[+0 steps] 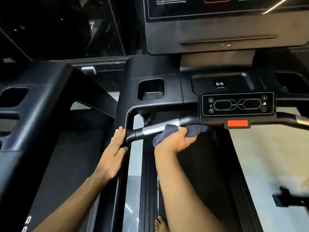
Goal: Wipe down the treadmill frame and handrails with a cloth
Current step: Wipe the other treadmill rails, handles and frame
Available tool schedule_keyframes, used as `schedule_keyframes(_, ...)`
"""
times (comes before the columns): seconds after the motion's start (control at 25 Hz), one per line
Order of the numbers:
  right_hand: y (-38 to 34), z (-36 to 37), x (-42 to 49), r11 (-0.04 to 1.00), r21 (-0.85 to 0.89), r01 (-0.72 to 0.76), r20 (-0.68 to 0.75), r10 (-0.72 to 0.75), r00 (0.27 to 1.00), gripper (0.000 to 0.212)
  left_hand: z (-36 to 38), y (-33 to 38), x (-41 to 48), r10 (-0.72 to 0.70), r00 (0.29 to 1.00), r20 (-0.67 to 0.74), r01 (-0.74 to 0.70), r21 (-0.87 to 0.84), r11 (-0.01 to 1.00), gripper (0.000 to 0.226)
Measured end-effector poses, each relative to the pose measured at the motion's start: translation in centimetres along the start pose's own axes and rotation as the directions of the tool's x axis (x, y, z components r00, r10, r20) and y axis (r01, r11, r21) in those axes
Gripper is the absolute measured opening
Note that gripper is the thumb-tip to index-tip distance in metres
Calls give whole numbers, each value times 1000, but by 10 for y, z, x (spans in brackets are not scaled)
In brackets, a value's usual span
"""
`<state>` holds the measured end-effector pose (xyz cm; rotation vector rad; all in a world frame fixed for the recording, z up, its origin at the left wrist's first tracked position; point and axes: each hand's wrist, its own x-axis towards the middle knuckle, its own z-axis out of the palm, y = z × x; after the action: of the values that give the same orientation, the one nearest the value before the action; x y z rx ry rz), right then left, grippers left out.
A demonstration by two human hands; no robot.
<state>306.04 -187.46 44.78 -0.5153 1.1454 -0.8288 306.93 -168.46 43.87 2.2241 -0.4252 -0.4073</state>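
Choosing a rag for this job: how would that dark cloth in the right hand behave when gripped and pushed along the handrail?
Probably floppy: the cloth bunches in the right hand and droops past it. Likely light, since that single grip carries it. Its soft-looking weave should drag, not slip, on the handrail.

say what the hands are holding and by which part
The right hand grips the cloth around its bunched middle, against the handrail. The left hand holds nothing, flat against the handrail's bend.

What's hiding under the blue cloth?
The right hand presses the cloth on the handrail. Rail shows on both sides; the stretch beneath the cloth is covered and cannot be seen.
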Motion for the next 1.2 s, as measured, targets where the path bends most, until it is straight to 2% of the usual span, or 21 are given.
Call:
schedule_keyframes(0.04, 5, -1, -10, 998, -36, 46, 9, -46, 999, 63, -2, -2, 1, 10, 1000, 14, -10, 4, 1000, 65)
schedule_keyframes(0.12, 30, -12, -30, 983, -141, 121, 122, -104, 987, 77, -6, -5, -1, 38, 998, 43, -41, 75, 996, 60)
schedule_keyframes(0.2, 44, -19, -44, 972, -177, 154, 237, -110, 965, 89, -9, -8, -4, 80, 994, 80, -92, 173, 981, 57)
schedule_keyframes(0.24, 46, -19, -45, 972, -173, 156, 244, -111, 963, 90, -10, -10, -5, 91, 991, 94, -109, 206, 972, 58)
schedule_keyframes(0.36, 58, -15, -37, 970, -204, 130, 207, -87, 974, 90, -13, -14, -4, 93, 990, 108, -117, 245, 962, 58)
schedule_keyframes(0.48, 65, -23, -52, 952, -294, 85, 311, 11, 950, 89, -14, -16, -5, 88, 989, 123, -115, 239, 964, 58)
schedule_keyframes(0.6, 68, -18, -51, 950, -294, 105, 235, -34, 971, 84, -12, -16, -6, 77, 990, 114, -102, 230, 968, 57)
schedule_keyframes(0.72, 70, -20, -61, 912, -403, 78, 352, 76, 933, 73, -12, -19, -11, 80, 992, 100, -99, 201, 975, 56)
schedule_keyframes(0.88, 70, -27, -57, 874, -455, 169, 369, 12, 929, 76, -15, -16, -22, 30, 994, 105, -47, 167, 985, 57)
schedule_keyframes(0.92, 68, -30, -55, 830, -516, 210, 412, 26, 911, 73, -15, -16, -24, 31, 993, 114, -49, 164, 985, 57)
schedule_keyframes(1.0, 67, -43, -62, 683, -673, 284, 531, 180, 828, 60, -15, -15, -31, 34, 992, 117, -54, 170, 984, 56)
schedule_keyframes(1.08, 66, -63, -62, 463, -763, 450, 620, 328, 713, 48, -14, -15, -37, 21, 993, 117, -43, 186, 982, 56)
schedule_keyframes(1.16, 61, -78, -59, 260, -746, 613, 660, 416, 626, 54, -12, -15, -43, 9, 993, 115, -32, 198, 980, 56)
schedule_keyframes(1.2, 55, -86, -58, 223, -751, 622, 649, 424, 631, 60, -11, -14, -47, 9, 994, 111, -31, 197, 980, 56)
